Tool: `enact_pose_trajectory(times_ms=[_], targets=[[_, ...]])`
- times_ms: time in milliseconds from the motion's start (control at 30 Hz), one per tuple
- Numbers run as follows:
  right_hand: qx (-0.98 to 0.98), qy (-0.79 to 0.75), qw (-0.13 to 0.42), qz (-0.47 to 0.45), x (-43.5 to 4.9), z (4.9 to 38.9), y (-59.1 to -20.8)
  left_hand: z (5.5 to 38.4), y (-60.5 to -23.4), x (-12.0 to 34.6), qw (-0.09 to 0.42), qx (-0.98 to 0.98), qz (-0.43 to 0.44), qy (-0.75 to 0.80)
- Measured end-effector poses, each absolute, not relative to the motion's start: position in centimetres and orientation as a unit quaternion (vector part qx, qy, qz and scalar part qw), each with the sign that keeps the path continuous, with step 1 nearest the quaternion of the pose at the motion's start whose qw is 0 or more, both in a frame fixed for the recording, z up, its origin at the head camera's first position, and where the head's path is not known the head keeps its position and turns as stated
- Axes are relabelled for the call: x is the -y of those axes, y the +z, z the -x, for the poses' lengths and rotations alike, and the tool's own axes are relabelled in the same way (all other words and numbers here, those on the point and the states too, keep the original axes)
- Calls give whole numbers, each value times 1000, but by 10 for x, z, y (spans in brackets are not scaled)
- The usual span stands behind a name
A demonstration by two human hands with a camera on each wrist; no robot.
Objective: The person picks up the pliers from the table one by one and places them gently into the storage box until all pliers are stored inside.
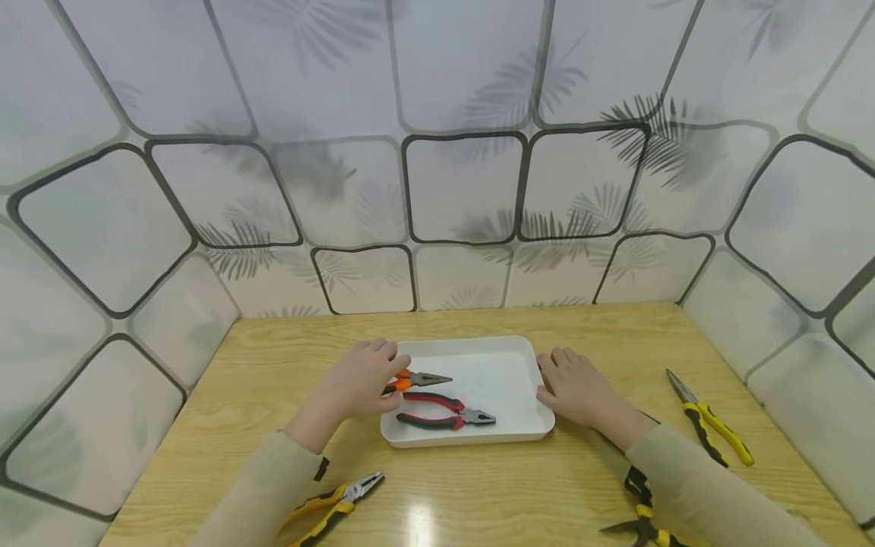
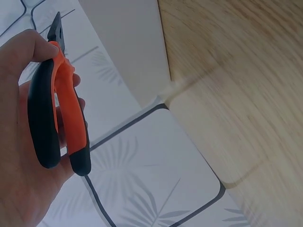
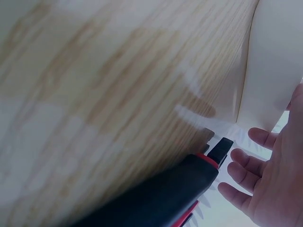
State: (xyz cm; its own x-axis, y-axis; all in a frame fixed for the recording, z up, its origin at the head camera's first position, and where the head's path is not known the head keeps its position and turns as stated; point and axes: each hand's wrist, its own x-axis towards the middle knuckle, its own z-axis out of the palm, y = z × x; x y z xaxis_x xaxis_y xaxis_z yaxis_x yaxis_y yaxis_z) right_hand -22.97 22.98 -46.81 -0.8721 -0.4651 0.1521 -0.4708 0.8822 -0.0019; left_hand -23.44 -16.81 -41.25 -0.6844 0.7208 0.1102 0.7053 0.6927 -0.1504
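Note:
My left hand (image 1: 362, 380) holds needle-nose pliers (image 1: 429, 378) with orange and black handles over the left side of a white tray (image 1: 472, 437). In the left wrist view, its fingers wrap the handles (image 2: 73, 113) and the slim jaws point up. Inside the tray lie red and black combination pliers (image 1: 472, 415), jaws to the right. My right hand (image 1: 577, 387) is at the tray's right rim, thumb along the edge. In the right wrist view its fingers (image 3: 244, 163) are loosely bent beside the tray wall (image 3: 272, 61), gripping nothing visible.
Yellow and black pliers (image 1: 352, 494) lie front left, partly behind the left sleeve. Yellow needle-nose pliers (image 1: 704, 414) lie far right, another yellow-handled tool (image 1: 642, 528) front right. A black and red handle (image 3: 156, 194) lies beneath the right wrist. Patterned walls (image 1: 465, 190) enclose the wooden table (image 1: 294, 342).

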Motion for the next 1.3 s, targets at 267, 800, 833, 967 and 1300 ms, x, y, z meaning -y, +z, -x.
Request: enact_pose_trajectory(times_ms=[267,800,833,967,1300], targets=[[966,19,80,-243,-230,231,-466,236,-413,163,91,912,397,49],[967,16,77,-243,-229,230,-466,236,-415,147,86,912,395,61],[967,16,76,-243,-229,230,-466,236,-416,146,86,912,396,63],[967,16,74,-242,-229,229,-466,235,-416,142,88,910,400,66],[967,21,77,-242,-228,230,-467,236,-419,131,75,911,400,71]])
